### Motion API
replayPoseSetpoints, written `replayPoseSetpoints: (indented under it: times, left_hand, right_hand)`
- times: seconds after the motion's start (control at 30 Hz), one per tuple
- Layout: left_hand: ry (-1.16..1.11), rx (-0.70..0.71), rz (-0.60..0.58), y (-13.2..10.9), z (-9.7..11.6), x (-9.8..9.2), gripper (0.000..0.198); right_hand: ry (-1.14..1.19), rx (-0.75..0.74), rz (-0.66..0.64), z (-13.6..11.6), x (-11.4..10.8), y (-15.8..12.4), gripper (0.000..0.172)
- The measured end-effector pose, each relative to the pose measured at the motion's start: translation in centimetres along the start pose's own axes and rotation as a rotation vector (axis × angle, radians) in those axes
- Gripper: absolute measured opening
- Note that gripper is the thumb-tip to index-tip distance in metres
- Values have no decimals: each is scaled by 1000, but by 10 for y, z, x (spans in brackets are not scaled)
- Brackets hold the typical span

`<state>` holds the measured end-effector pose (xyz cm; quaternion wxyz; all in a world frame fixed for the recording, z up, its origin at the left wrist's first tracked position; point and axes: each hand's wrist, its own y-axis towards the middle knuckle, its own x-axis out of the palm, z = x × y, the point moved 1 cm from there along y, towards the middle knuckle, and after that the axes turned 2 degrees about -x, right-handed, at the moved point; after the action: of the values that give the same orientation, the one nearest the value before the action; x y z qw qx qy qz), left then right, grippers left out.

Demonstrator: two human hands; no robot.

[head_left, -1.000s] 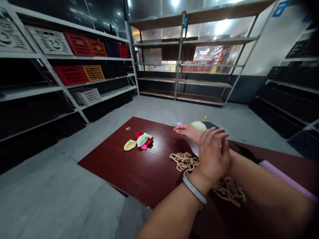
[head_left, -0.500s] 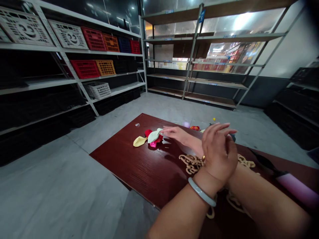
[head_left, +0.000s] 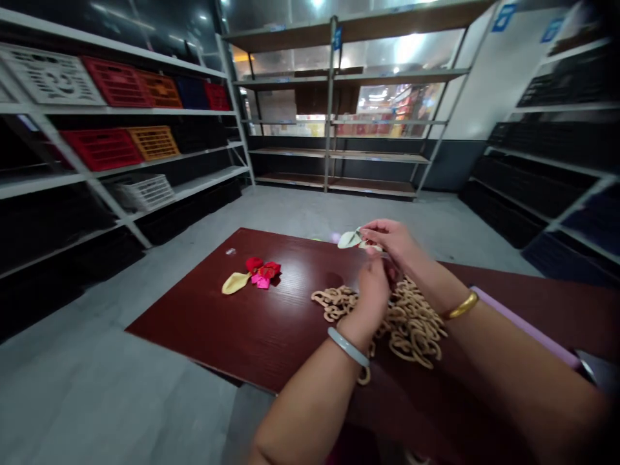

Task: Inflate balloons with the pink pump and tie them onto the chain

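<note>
My right hand, wearing a gold bangle, pinches the narrow end of a pale green leaf-shaped piece above the table's far edge. Close below it, my left hand, with a pale bangle at the wrist, has its fingers curled up; what they hold is hidden. A small cream and red bit shows between the hands. Under the hands lies a heap of tan curled loops. Farther left on the dark red table sit a yellow leaf-shaped piece and a crumpled red and pink bunch.
A lilac flat object lies at the right, partly behind my right forearm. A small clear item rests near the far left corner. Shelves with a red crate and other crates stand left; a metal rack stands at the back.
My right hand has lifted the pale green piece off the red and pink bunch and brought it right, towards my left hand. My view has turned rightward.
</note>
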<state>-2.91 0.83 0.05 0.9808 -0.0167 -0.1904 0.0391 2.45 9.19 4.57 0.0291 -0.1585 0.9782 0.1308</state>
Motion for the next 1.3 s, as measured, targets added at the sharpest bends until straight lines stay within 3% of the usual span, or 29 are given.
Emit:
replayPoseSetpoints:
  times: [0.07,0.17,0.23,0.33,0.5,0.63,0.73,0.93,1.03,1.13,1.2,1.3]
  left_hand:
    - [-79,-64,-18,3,-4,5,77]
    - [-275,-144,-141,0,-10,13,65]
    - [-343,-220,-150,-2,-15,16,54]
    - [-373,-225,-136,-2,-21,17,31]
    - [-449,-103,-213,-8,-14,23,19]
    - [-474,-257,-250,-24,-11,35,23]
    - [-441,-375,-210,-33,-15,41,21]
    - [-427,-291,-92,-27,-11,33,15]
    - [-443,-200,-31,-17,-4,21,15]
    - [-467,-212,-5,-8,3,10,16]
    - [-520,-245,-1,-4,7,4,17]
    - [-632,-246,0,1,13,-2,19]
  right_hand:
    - [-237,-103,103,-5,-17,-28,20]
    - [-503,-280,132,-11,-34,-68,11]
    - [-602,-369,164,-11,-43,-88,9]
    - [-647,-413,162,-2,-57,-109,7]
    - [-646,-492,192,14,-68,-127,4]
    - [-749,-623,187,19,-68,-132,11]
    - [-906,-690,126,21,-68,-137,19]
    - [-1018,-727,-17,10,-76,-147,21]
    - [-1034,-526,157,4,-101,-145,27]
    - [-1239,-62,386,9,-137,-146,43]
    - [-1347,246,306,20,-157,-149,61]
    - [-1369,513,110,35,-174,-154,55]
